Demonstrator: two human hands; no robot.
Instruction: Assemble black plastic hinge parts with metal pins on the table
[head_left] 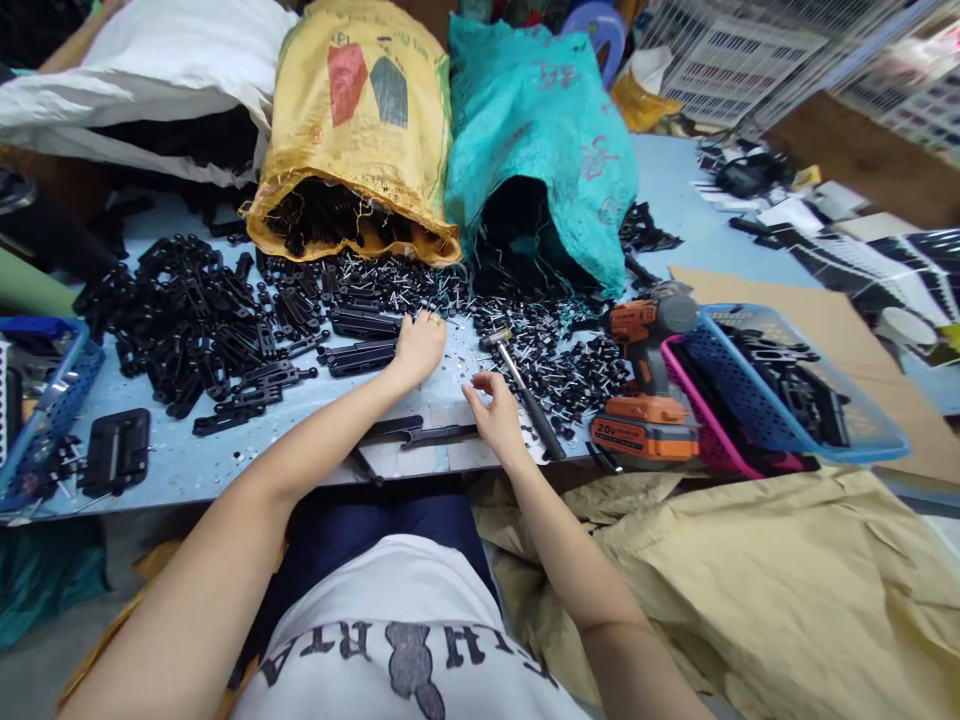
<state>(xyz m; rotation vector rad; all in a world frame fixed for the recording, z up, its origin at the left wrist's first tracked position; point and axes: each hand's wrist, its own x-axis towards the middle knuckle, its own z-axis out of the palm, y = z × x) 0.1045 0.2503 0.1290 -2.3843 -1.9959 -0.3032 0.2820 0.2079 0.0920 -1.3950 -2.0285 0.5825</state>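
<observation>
My left hand (420, 346) is at the near edge of a pile of small metal pins (401, 283) with black ends. Its fingers are bunched together and point away from me, and whatever they pinch is hidden. Closer to me, my right hand (495, 412) is loosely curled, with a gap between thumb and fingers and nothing visible in it. Long black plastic arms (360, 358) lie stacked left of my left hand. Two more black arms (442, 434) rest on the table edge between my forearms. Just right of my right hand lies a hammer (529, 390) with a dark handle.
A heap of black linkage parts (187, 320) covers the left. Behind stand white (180, 60), yellow (360, 100) and teal (536, 130) sacks. An orange cordless drill (645, 430), a pink basket (697, 410) and a blue basket (862, 440) are at the right; another blue basket (82, 370) at the left.
</observation>
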